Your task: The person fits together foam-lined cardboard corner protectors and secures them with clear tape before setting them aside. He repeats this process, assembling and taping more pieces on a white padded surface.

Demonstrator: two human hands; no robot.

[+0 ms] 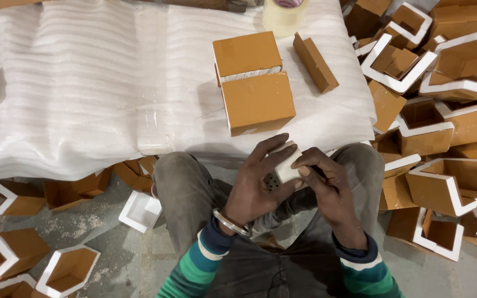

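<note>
While the person sits with knees apart below the worktop's near edge, both hands meet over the lap around one small white block [287, 168]. The left hand [260, 185] cradles it from beneath, fingers spread up its far side, the grip closed loosely on the block; a metal bangle [232, 223] circles that wrist. The right hand [329, 190] presses on the block's right end with curled fingers, grasping it as well, and a thin dark thing seems to lie under those fingers, too hidden to name. A dark dotted patch shows on the block's lower face, hard to make out. Most of the block is covered by the two hands.

Just beyond the block, on the worktop [84, 83] wrapped in white ribbed foam sheet, lie two brown flat boxes [255, 83] touching each other, with a white edge between them. Right of these boxes a narrower brown piece [316, 62] lies tilted. Beyond them a roll of clear tape [284, 14] is cut off by the frame's top edge.

Right of the block, a heap of brown hexagonal frames with white rims [448, 110] runs out of view. Left of the block, more such frames [67, 270] lie scattered on the dusty floor [111, 221], some hidden under the worktop.
</note>
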